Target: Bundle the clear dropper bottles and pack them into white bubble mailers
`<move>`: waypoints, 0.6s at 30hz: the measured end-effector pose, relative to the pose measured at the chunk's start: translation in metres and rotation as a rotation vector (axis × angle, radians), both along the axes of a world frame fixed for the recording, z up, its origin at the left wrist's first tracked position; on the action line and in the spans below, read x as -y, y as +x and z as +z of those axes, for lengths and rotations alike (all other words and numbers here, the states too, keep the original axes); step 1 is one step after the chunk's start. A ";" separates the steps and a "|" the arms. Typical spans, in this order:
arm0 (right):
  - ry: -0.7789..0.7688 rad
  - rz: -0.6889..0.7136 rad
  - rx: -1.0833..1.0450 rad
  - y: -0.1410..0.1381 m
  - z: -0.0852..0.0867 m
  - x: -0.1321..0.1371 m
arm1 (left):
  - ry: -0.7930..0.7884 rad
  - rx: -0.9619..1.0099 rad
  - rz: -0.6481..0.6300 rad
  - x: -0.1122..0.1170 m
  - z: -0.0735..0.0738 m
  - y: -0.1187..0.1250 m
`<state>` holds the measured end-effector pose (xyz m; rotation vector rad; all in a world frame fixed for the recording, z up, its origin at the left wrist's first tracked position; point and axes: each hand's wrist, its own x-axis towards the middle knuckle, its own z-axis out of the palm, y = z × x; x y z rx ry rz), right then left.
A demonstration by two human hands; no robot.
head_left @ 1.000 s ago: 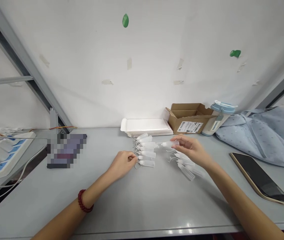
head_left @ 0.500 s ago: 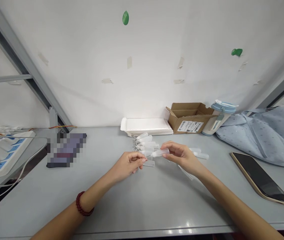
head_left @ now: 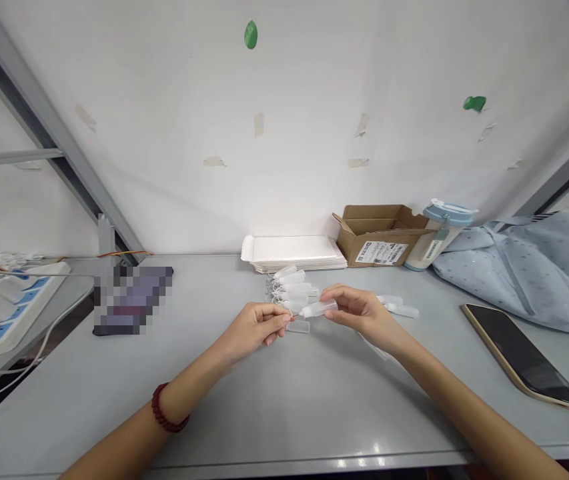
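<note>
My right hand (head_left: 359, 312) is closed around a small translucent plastic squeeze bottle (head_left: 320, 308), lying nearly level with its narrow end to the left. Just left of that end, my left hand (head_left: 263, 323) pinches something tiny between thumb and fingertips; its kind does not show. Behind both hands lies a cluster of similar small bottles (head_left: 294, 288), with thin loops at their left ends. One clear plastic piece (head_left: 299, 327) rests beside my left fingertips. More bottles (head_left: 403, 311) lie to the right of my right hand, and a thin clear strip (head_left: 377, 348) is partly hidden under it.
White padded envelopes (head_left: 294, 251) are stacked against the wall, beside an open cardboard box (head_left: 381, 250). A blue-lidded cup (head_left: 437, 233), a light blue cloth bag (head_left: 519, 273) and a phone (head_left: 521, 357) stand or lie right. Left are a blurred-out dark object (head_left: 139, 300) and a power strip (head_left: 19, 307).
My right hand and its bottle have shifted slightly left, nearer my left hand. Another person's fingers at the far left edge have gone out of view.
</note>
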<state>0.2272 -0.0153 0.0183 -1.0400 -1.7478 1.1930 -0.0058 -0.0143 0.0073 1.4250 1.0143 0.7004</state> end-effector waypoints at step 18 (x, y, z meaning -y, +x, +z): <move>-0.021 0.012 -0.036 -0.001 0.001 0.001 | -0.020 0.003 -0.018 0.000 0.000 0.000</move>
